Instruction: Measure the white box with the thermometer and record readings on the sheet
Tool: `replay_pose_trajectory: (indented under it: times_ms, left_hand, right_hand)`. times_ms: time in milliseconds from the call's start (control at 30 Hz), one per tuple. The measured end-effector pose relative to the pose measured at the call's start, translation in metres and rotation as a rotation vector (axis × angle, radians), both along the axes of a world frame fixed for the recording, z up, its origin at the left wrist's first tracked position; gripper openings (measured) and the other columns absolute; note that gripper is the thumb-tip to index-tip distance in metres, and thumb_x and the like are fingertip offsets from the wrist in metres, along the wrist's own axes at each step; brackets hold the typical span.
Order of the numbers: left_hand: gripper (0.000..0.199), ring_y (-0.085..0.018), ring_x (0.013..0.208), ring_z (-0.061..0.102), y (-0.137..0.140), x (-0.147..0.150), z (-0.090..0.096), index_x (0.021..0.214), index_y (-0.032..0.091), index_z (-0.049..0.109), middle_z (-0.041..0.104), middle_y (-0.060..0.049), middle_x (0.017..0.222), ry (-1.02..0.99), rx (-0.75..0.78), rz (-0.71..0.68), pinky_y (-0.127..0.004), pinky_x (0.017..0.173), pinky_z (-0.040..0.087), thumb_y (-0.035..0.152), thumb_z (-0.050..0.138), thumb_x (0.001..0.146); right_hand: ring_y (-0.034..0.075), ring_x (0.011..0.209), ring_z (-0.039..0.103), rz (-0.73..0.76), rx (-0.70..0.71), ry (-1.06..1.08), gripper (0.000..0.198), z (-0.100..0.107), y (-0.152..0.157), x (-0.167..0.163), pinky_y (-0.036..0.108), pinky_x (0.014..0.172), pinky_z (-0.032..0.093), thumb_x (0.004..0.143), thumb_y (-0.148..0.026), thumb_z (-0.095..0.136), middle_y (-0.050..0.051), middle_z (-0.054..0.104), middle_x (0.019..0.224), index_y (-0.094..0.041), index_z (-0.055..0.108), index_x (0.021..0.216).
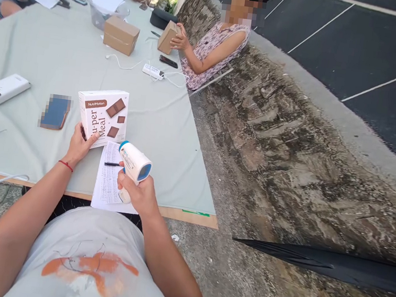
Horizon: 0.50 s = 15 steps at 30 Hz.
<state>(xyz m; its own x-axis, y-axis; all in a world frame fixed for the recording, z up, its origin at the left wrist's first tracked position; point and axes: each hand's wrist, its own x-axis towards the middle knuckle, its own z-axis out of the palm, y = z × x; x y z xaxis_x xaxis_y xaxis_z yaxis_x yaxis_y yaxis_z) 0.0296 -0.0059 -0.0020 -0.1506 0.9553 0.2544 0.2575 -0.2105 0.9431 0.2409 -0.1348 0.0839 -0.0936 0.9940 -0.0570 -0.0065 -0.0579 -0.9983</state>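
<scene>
My left hand (82, 143) grips the lower left edge of a white meal box (112, 128) with brown squares printed on it and the brand NutriMotion. The box stands upright over the pale table cover, its printed face towards me. In my right hand (138, 190) is a white and blue infrared thermometer (134, 161), held by its handle like a pistol. Its front end points at the box, a short gap away, and its small screen faces me. Under the thermometer lie written sheets of paper (107, 183) with a black pen (111, 164) across them.
A phone (55, 112) and a white power bank (5, 88) with a cable lie to the left. Further off are a cardboard box (121, 35), a power strip (153, 71) and a plastic tub (97, 16). A person at right holds a small carton (168, 38); others sit at the far side.
</scene>
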Motion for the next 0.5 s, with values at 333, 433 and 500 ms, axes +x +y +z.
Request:
replay_pose_trajectory:
  times_ms: [333, 433, 500]
  left_hand:
    - [0.07, -0.032, 0.112, 0.063, 0.002, 0.001, -0.006, 0.123, 0.018, 0.047, 0.063, -0.015, 0.123, -0.051, 0.065, 0.003, -0.05, 0.095, 0.052, 0.058, 0.077, 0.073]
    - [0.071, -0.031, 0.112, 0.063, 0.004, -0.002, -0.01, 0.123, 0.019, 0.047, 0.063, -0.013, 0.121, -0.067, 0.112, -0.003, -0.049, 0.096, 0.052, 0.058, 0.078, 0.073]
    - [0.07, -0.031, 0.114, 0.061, 0.007, -0.004, -0.013, 0.125, 0.02, 0.046, 0.061, -0.013, 0.122, -0.096, 0.132, -0.007, -0.049, 0.099, 0.05, 0.059, 0.075, 0.075]
  right_hand:
    - [0.016, 0.065, 0.058, 0.01, 0.015, -0.063, 0.025, 0.001, -0.001, -0.001, 0.033, 0.068, 0.05, 0.075, -0.043, 0.066, 0.002, 0.063, 0.069, -0.019, 0.065, 0.079]
    - [0.018, 0.067, 0.058, -0.074, 0.024, -0.197, 0.031, -0.008, 0.007, 0.006, 0.033, 0.067, 0.049, 0.074, -0.049, 0.065, 0.002, 0.063, 0.07, -0.019, 0.063, 0.078]
    - [0.02, 0.072, 0.06, -0.192, 0.03, -0.361, 0.034, -0.018, 0.017, 0.015, 0.033, 0.069, 0.049, 0.073, -0.051, 0.064, 0.003, 0.066, 0.075, -0.02, 0.064, 0.085]
